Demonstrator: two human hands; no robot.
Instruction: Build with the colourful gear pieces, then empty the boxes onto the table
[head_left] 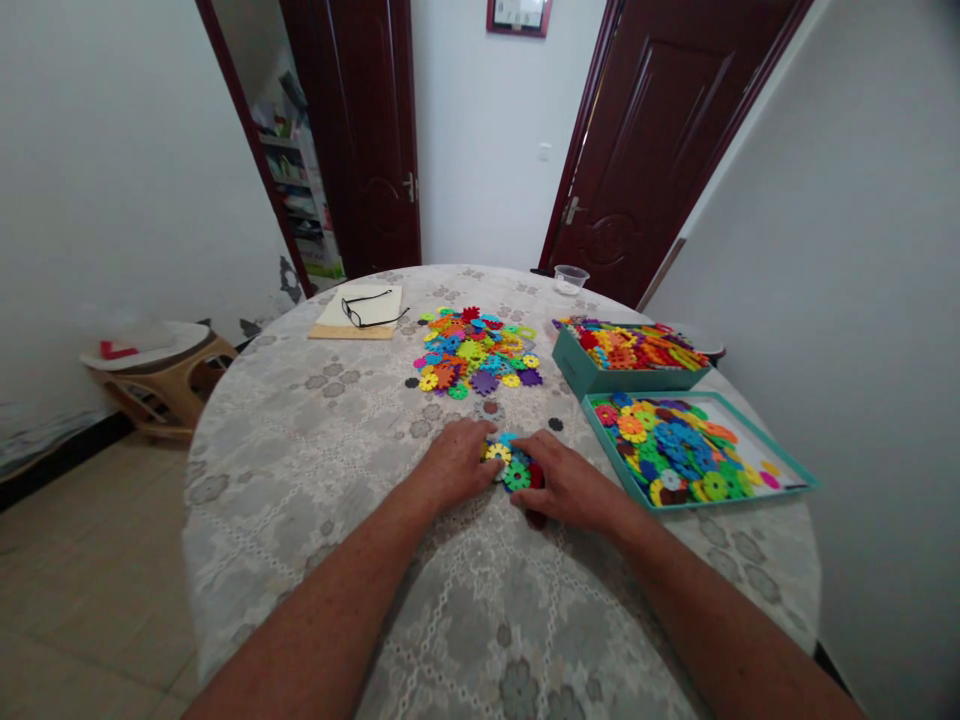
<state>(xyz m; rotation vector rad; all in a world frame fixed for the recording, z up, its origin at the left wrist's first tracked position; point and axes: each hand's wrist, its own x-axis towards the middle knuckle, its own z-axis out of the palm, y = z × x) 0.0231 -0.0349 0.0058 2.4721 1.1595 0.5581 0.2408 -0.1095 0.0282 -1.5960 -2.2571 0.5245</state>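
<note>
A small pile of flower-shaped plastic discs lies on the tablecloth between my hands. In it are a yellow disc (498, 455), a green disc (517, 475) and some blue ones. My left hand (459, 462) cups the pile's left side, thumb and fingers apart, fingertips at the yellow disc. From the other side my right hand (564, 478) curves around it, fingers spread and touching its edge. A dark red piece (536, 476) shows partly under the right hand. The hands hide some of the pieces. Beyond them sits a larger heap of coloured discs (471, 350).
On the right stand a teal box (600, 378) full of pieces and a teal-rimmed lid (626, 478) holding more discs. A black disc (555, 424) lies nearby. Glasses (361, 318) rest on a paper pad (324, 330) at the back left; a clear bowl (571, 278) is at the far edge.
</note>
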